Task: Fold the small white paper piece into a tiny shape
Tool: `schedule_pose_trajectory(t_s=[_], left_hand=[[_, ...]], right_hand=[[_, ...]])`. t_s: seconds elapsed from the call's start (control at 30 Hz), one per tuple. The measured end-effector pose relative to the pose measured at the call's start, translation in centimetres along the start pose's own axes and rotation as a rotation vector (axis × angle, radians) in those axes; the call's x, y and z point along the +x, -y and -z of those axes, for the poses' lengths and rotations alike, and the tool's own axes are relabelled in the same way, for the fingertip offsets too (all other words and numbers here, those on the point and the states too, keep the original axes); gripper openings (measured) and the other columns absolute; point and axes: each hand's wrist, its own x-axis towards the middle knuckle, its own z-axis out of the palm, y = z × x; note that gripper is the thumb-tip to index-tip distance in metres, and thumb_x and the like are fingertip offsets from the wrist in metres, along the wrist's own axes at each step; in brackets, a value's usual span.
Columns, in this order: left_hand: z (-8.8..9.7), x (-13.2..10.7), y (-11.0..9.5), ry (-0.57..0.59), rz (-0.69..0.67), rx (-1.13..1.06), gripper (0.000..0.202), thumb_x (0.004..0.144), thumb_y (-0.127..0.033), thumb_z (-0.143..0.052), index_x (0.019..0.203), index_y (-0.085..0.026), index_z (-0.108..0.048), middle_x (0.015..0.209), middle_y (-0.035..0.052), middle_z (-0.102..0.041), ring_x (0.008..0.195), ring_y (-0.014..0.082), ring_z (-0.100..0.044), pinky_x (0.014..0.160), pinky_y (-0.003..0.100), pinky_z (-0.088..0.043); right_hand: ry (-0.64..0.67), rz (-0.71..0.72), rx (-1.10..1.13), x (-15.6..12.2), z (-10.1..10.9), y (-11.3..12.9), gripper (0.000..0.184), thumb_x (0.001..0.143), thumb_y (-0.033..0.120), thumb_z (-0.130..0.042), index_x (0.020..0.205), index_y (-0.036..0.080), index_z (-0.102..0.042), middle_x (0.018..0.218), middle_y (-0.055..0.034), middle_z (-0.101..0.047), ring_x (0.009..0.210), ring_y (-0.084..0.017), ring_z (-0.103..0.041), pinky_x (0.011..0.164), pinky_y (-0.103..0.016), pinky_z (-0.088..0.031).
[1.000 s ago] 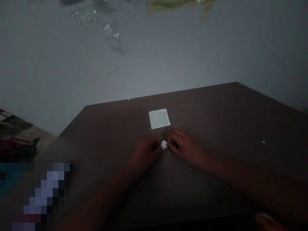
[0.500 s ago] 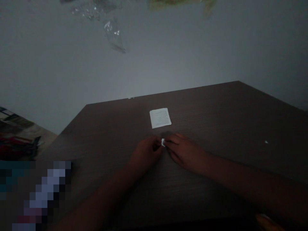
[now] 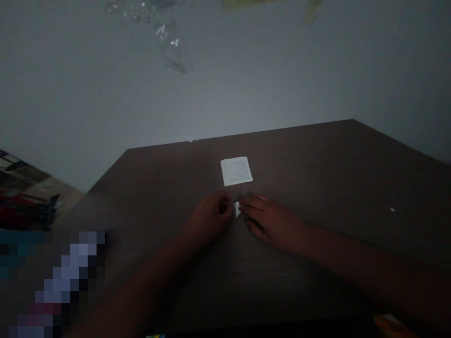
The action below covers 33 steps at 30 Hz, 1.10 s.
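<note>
A small folded piece of white paper [image 3: 237,210] stands out against the dark table between my two hands. My right hand [image 3: 273,219] reaches in from the right, its fingertips pressed on the paper's right side and its thumb lower down, apart from the fingers. On the other side, my left hand [image 3: 210,215] is closed, fingers curled to the thumb, right by the paper's left edge. Whether anything is pinched in it is hidden. Beyond both hands lies a squarish stack of white paper sheets [image 3: 237,171] with printed text on top.
The brown table [image 3: 317,159] meets a pale wall [image 3: 246,84] at the back. A tiny white scrap [image 3: 392,210] lies at the right. A blurred-out pale object [image 3: 66,272] is at the lower left. Clear plastic [image 3: 172,47] hangs on the wall.
My left hand has drawn slightly left, and more of the folded paper shows, now tapering to a point toward me. My right hand stays nearly in place. The view has shifted a little.
</note>
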Motion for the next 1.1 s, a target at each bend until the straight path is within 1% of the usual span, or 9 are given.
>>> schedule_pose_trajectory(t_s=[0.13, 0.27, 0.37, 0.47, 0.73, 0.83, 0.93, 1.0, 1.1], left_hand=[[-0.13, 0.29, 0.46, -0.032, -0.011, 0.011, 0.017, 0.098, -0.019, -0.069, 0.114, -0.023, -0.074, 0.111, 0.0065, -0.087, 0.102, 0.0272, -0.082, 0.1, 0.04, -0.065], [-0.11, 0.36, 0.75, -0.014, -0.042, -0.03, 0.018, 0.096, -0.017, -0.069, 0.111, -0.027, -0.073, 0.11, 0.0045, -0.087, 0.102, 0.0266, -0.084, 0.101, 0.039, -0.067], [0.1, 0.41, 0.86, 0.005, -0.055, -0.024, 0.02, 0.094, -0.015, -0.069, 0.111, -0.025, -0.075, 0.108, 0.0052, -0.087, 0.103, 0.0269, -0.084, 0.103, 0.041, -0.068], [0.24, 0.43, 0.94, 0.016, -0.059, -0.025, 0.025, 0.093, -0.012, -0.068, 0.113, -0.024, -0.076, 0.11, 0.006, -0.088, 0.103, 0.0269, -0.084, 0.104, 0.044, -0.068], [0.31, 0.56, 0.84, 0.028, -0.045, -0.051, 0.026, 0.091, -0.012, -0.069, 0.112, -0.023, -0.077, 0.109, 0.0069, -0.088, 0.101, 0.028, -0.085, 0.104, 0.044, -0.069], [0.3, 0.64, 0.73, 0.023, -0.017, -0.052, 0.024, 0.091, -0.013, -0.07, 0.112, -0.024, -0.077, 0.11, 0.0067, -0.088, 0.102, 0.0282, -0.086, 0.103, 0.043, -0.069], [0.28, 0.67, 0.71, 0.013, 0.014, -0.052, 0.021, 0.093, -0.017, -0.073, 0.113, -0.024, -0.076, 0.11, 0.0071, -0.088, 0.103, 0.0283, -0.085, 0.103, 0.044, -0.069], [0.26, 0.7, 0.74, 0.005, 0.023, -0.056, 0.02, 0.094, -0.02, -0.076, 0.113, -0.024, -0.076, 0.111, 0.0077, -0.088, 0.104, 0.0289, -0.084, 0.103, 0.045, -0.069], [0.16, 0.78, 0.86, -0.002, 0.018, -0.06, 0.023, 0.092, -0.027, -0.083, 0.113, -0.024, -0.074, 0.111, 0.0089, -0.087, 0.106, 0.0306, -0.084, 0.103, 0.047, -0.068]], right_hand=[[0.022, -0.009, -0.009, 0.01, 0.2, 0.08, 0.046, 0.114, 0.018, -0.062, 0.159, 0.019, -0.073, 0.157, -0.0184, -0.077, 0.141, -0.036, -0.073, 0.124, -0.061, -0.062], [0.037, -0.001, -0.02, 0.12, 0.31, 0.19, 0.05, 0.112, 0.019, -0.067, 0.162, 0.024, -0.072, 0.161, -0.0171, -0.076, 0.141, -0.035, -0.074, 0.125, -0.061, -0.061], [0.054, 0.013, -0.054, 0.13, 0.33, 0.27, 0.048, 0.114, 0.022, -0.066, 0.161, 0.019, -0.072, 0.161, -0.0184, -0.077, 0.141, -0.035, -0.075, 0.125, -0.058, -0.062], [0.069, 0.009, -0.08, 0.04, 0.31, 0.33, 0.048, 0.115, 0.024, -0.065, 0.161, 0.014, -0.072, 0.161, -0.0202, -0.077, 0.145, -0.036, -0.073, 0.127, -0.058, -0.06], [0.09, -0.005, -0.094, -0.38, 0.08, 0.39, 0.052, 0.115, 0.029, -0.067, 0.166, 0.019, -0.07, 0.166, -0.0173, -0.075, 0.15, -0.037, -0.069, 0.125, -0.058, -0.061], [0.093, -0.021, -0.107, -0.47, 0.03, 0.5, 0.053, 0.116, 0.03, -0.066, 0.167, 0.019, -0.069, 0.168, -0.0176, -0.074, 0.152, -0.039, -0.068, 0.123, -0.061, -0.062], [0.124, -0.031, -0.123, -0.46, 0.12, 0.55, 0.054, 0.117, 0.03, -0.062, 0.169, 0.017, -0.067, 0.171, -0.018, -0.071, 0.155, -0.04, -0.066, 0.123, -0.062, -0.062], [0.14, -0.036, -0.122, -0.41, 0.23, 0.54, 0.055, 0.117, 0.03, -0.062, 0.17, 0.018, -0.067, 0.172, -0.0173, -0.071, 0.155, -0.04, -0.066, 0.123, -0.062, -0.062], [0.125, -0.045, -0.099, -0.33, 0.36, 0.51, 0.054, 0.116, 0.031, -0.065, 0.169, 0.021, -0.069, 0.171, -0.0173, -0.072, 0.154, -0.041, -0.066, 0.121, -0.065, -0.062]])
